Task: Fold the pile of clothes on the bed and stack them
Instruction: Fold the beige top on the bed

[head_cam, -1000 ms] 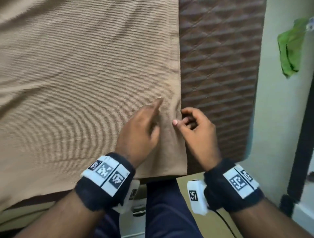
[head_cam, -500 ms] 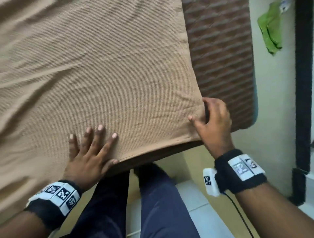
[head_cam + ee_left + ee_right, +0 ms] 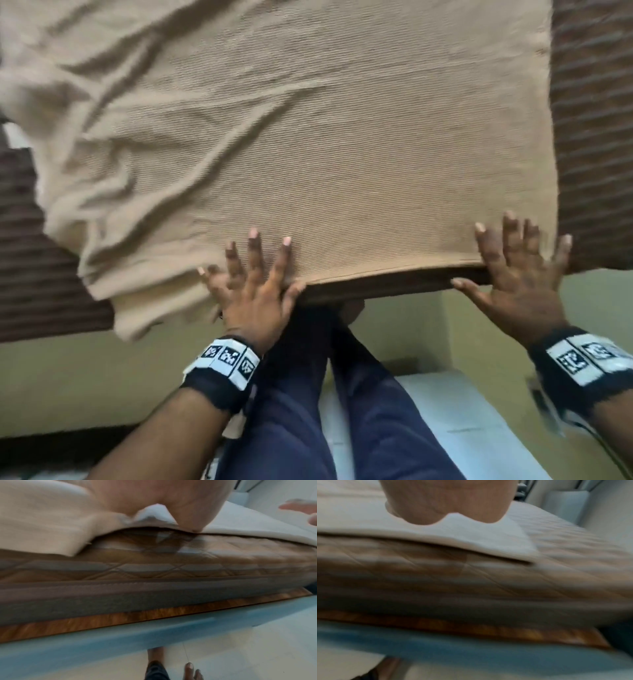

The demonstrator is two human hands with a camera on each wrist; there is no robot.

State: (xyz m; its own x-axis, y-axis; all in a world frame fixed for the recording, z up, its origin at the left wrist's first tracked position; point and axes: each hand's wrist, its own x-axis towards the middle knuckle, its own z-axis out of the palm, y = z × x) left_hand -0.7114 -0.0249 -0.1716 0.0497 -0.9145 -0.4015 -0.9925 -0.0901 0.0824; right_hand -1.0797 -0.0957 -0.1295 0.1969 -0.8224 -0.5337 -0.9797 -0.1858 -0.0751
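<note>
Mattress [image 3: 596,137] came first in size: one brown quilted slab, its top mostly covered, bare only as a strip on the right and a patch at the far left, its stitched side wall plain in the left wrist view [image 3: 154,588] above a wooden board and a blue band. Over it lay one tan ribbed garment [image 3: 308,137], spread flat on the right half and rumpled into folds on the left, where a loose corner drooped past the mattress edge. Its near hem ran along that edge; its right side stopped short of the mattress's right side, leaving open quilting there. The garment's top ran out of the head view, so its kind could not be told.

Two legs in dark blue trousers [image 3: 342,411] stood against the bed on pale floor.

Two hands pressed on the hem. The left hand [image 3: 253,291] lay flat, fingers splayed, at the hem's middle, beside the rumpled part. The right hand [image 3: 513,270] lay flat and splayed at the hem's right corner, thumb hanging off the edge. Each wrist bore one dark band with printed markers.

Both wrist views were blurred, and only the heel of each palm showed; the right wrist view [image 3: 447,504] was the worse.
</note>
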